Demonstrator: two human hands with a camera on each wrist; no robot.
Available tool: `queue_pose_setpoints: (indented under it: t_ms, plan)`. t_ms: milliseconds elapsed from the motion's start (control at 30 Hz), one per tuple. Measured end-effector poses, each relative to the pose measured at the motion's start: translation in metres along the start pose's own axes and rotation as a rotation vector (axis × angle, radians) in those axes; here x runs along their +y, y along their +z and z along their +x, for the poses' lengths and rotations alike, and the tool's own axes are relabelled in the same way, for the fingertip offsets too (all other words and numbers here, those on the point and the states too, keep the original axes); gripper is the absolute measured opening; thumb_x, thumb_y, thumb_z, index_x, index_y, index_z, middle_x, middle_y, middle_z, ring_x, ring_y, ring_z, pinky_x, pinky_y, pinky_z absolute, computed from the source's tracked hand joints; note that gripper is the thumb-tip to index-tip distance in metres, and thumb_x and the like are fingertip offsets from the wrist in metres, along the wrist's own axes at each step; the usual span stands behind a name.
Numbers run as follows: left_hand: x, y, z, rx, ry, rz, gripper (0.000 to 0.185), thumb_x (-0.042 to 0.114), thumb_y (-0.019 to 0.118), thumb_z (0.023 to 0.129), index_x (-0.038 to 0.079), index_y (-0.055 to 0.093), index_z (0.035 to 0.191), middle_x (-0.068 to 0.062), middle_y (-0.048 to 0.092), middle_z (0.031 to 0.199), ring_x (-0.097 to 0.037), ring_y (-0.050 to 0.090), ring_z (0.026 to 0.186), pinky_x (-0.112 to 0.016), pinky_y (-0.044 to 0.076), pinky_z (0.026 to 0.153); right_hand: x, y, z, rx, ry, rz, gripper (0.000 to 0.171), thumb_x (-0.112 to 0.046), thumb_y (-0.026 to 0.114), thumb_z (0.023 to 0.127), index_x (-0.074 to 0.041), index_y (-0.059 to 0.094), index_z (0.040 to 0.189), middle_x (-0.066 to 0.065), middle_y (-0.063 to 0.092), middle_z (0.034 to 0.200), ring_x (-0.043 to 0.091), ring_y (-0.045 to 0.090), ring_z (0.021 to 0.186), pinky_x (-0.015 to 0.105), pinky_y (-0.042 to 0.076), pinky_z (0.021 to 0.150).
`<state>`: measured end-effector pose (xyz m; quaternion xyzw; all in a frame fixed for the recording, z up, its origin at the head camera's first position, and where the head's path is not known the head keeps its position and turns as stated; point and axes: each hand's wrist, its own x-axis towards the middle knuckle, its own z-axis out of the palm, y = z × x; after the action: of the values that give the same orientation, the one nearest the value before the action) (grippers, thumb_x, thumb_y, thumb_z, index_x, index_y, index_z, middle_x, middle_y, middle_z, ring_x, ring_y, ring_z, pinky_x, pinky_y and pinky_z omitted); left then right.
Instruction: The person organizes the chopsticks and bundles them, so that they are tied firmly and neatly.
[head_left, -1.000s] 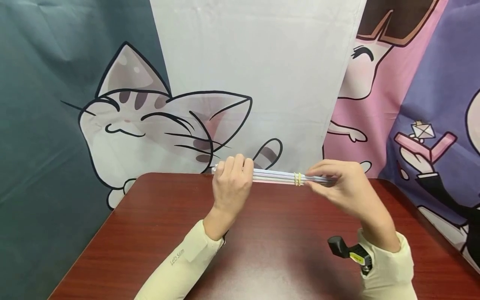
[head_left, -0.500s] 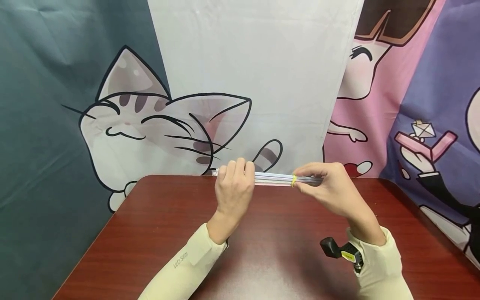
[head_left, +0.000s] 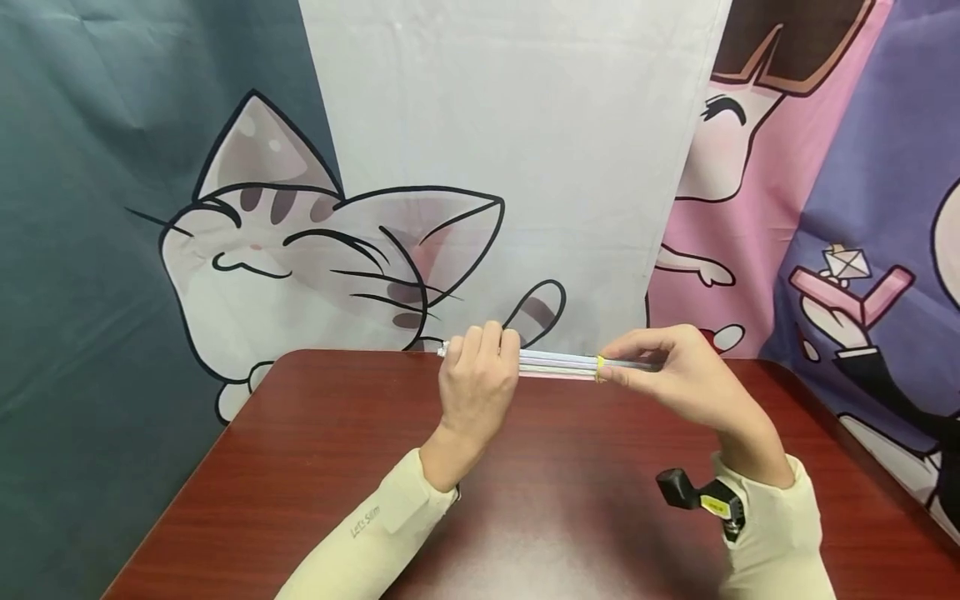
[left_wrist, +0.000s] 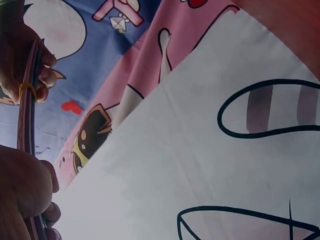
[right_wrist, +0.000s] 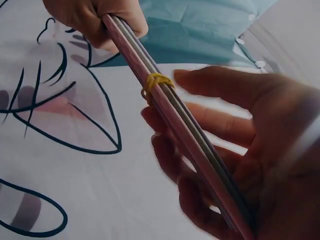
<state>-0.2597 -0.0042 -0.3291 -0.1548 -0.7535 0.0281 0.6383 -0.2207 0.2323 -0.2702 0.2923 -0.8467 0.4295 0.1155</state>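
My left hand [head_left: 478, 379] grips a bundle of long, thin pastel sticks [head_left: 558, 364] near its left end, fingers wrapped over the top. A crinkled, clear-looking tip pokes out beyond that fist. Round the bundle sits a yellow rubber band [head_left: 600, 368], twisted, with a small loose loop in the right wrist view. My right hand [head_left: 693, 379] curls around the right part of the bundle, thumb [right_wrist: 200, 82] right at the band and fingers behind the sticks. Pink, grey and bluish sticks [right_wrist: 187, 135] show there. The bundle is held roughly level above the table; its right end is partly hidden by the right hand.
Below the hands lies a reddish-brown wooden table [head_left: 337, 467] with rounded far corners. A cartoon-printed cloth backdrop [head_left: 585, 150] hangs close behind its far edge. A small black camera [head_left: 678, 489] sticks out from the right wrist.
The rubber band's loops, spread apart with the right fingertips just beside them a second ago, are now bunched together at those fingertips. Both hands and the bundle shift slightly; the left keeps its grip.
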Motion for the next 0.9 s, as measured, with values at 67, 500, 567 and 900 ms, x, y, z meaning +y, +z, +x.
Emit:
queue_pose_setpoints:
  t_ms: [67, 500, 567, 900]
  plan:
    - [0.003, -0.001, 0.0, 0.013, 0.001, -0.004, 0.024, -0.002, 0.049, 0.088, 0.014, 0.047, 0.07, -0.001, 0.04, 0.069, -0.018, 0.04, 0.062, -0.031, 0.031, 0.064, -0.004, 0.0, -0.001, 0.008, 0.022, -0.024, 0.012, -0.01, 0.081, 0.081, -0.01, 0.078, 0.093, 0.0, 0.074, 0.078, 0.01, 0.067, 0.064, 0.023, 0.052, 0.058]
    - [0.01, -0.001, -0.001, 0.051, 0.006, -0.001, 0.023, 0.0, 0.05, 0.087, 0.015, 0.047, 0.07, -0.001, 0.039, 0.069, -0.018, 0.04, 0.061, -0.031, 0.031, 0.066, -0.019, 0.015, -0.003, 0.133, -0.05, -0.197, 0.022, -0.01, 0.087, 0.072, -0.009, 0.079, 0.093, 0.0, 0.075, 0.082, 0.006, 0.065, 0.059, 0.019, 0.05, 0.053]
    - [0.008, -0.001, 0.0, 0.054, -0.002, -0.004, 0.023, -0.001, 0.05, 0.087, 0.014, 0.047, 0.07, -0.001, 0.039, 0.069, -0.018, 0.04, 0.061, -0.031, 0.031, 0.066, -0.019, 0.009, -0.006, 0.12, -0.064, -0.188, 0.022, -0.009, 0.087, 0.072, -0.01, 0.079, 0.093, -0.001, 0.074, 0.08, 0.006, 0.064, 0.058, 0.02, 0.05, 0.052]
    - [0.018, -0.007, -0.003, 0.031, 0.051, -0.037, 0.018, 0.006, 0.054, 0.089, 0.014, 0.049, 0.073, 0.0, 0.042, 0.07, -0.017, 0.042, 0.063, -0.032, 0.032, 0.068, -0.02, 0.024, 0.001, 0.038, -0.093, -0.169, 0.015, -0.008, 0.086, 0.073, -0.01, 0.079, 0.087, -0.008, 0.07, 0.071, 0.005, 0.054, 0.052, 0.021, 0.044, 0.047]
